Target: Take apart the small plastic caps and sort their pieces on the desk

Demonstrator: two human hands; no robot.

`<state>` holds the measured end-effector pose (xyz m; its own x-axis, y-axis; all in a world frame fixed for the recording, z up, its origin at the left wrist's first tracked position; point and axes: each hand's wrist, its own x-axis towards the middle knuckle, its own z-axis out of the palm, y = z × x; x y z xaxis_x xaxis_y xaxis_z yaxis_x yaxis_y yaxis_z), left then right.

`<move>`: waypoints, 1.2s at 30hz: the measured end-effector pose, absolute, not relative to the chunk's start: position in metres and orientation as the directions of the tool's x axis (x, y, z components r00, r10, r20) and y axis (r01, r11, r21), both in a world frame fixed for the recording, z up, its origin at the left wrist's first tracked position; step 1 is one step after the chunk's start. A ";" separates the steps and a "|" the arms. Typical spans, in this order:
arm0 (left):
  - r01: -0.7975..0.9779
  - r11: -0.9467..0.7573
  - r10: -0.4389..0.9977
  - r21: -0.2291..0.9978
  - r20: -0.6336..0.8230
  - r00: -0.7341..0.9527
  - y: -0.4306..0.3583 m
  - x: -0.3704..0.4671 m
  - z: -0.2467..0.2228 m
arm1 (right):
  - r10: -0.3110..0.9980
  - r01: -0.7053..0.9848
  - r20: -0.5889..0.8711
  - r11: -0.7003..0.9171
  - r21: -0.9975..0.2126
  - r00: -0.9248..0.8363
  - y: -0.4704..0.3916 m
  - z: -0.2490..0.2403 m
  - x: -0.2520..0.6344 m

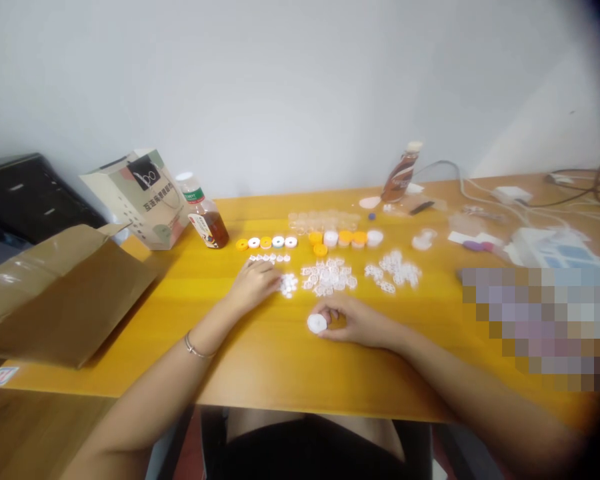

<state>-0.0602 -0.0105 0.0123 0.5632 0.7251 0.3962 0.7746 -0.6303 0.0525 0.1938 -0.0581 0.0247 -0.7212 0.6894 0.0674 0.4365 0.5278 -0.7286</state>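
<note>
My right hand [343, 319] holds a round white disc [317, 324] between thumb and fingers, low over the yellow wooden table [260, 360]. My left hand [256, 283] reaches to the small white pieces [288, 285], beside a short row of tiny white parts [270, 258]. Its fingers are bent, and their tips are too blurred to show whether anything is between them. Beyond my right hand lies a pile of white openwork pieces [329, 277], with a second pile [394, 270] to the right. Orange and white round caps [265, 243] stand in a row behind my left hand.
More orange and white caps [345, 237] and clear cups [325, 220] stand farther back. A drink bottle [205, 217] and paper bag [147, 200] are at left, near a cardboard box [65, 287]. Another bottle [400, 175], cables and a blue-white packet [555, 248] are at right.
</note>
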 end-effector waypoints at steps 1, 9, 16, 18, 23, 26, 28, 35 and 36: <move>0.774 -0.631 0.725 0.046 0.391 0.567 -0.011 -0.059 0.012 | 0.687 0.436 0.068 0.530 -0.727 -0.723 -0.058 0.025 0.194; 0.740 -0.671 0.692 0.042 0.394 0.605 -0.020 -0.055 0.022 | 0.685 0.438 0.068 0.536 -0.721 -0.726 -0.057 0.023 0.195; 0.452 -0.891 0.429 0.042 0.402 0.809 -0.048 -0.028 0.024 | 0.687 0.425 0.090 0.541 -0.726 -0.721 -0.057 0.018 0.196; 0.386 -0.923 0.350 -0.017 0.382 0.855 -0.052 -0.020 0.022 | 0.683 0.403 0.104 0.539 -0.740 -0.723 -0.057 0.017 0.195; 0.343 -0.926 0.267 -0.157 0.367 0.891 -0.053 -0.014 0.018 | 0.682 0.356 0.119 0.513 -0.781 -0.721 -0.056 0.015 0.194; 0.338 -0.917 0.248 -0.212 0.362 0.898 -0.052 -0.017 0.019 | 0.681 0.346 0.116 0.503 -0.792 -0.723 -0.055 0.013 0.194; 0.329 -0.914 0.232 -0.237 0.361 0.903 -0.052 -0.018 0.019 | 0.683 0.348 0.116 0.503 -0.791 -0.721 -0.055 0.013 0.195; 0.261 -0.899 0.140 -0.352 0.333 0.933 -0.054 -0.019 0.023 | 0.690 0.364 0.101 0.494 -0.790 -0.716 -0.056 0.016 0.195; 0.253 -0.895 0.128 -0.367 0.331 0.935 -0.055 -0.019 0.023 | 0.692 0.365 0.096 0.487 -0.794 -0.716 -0.057 0.016 0.195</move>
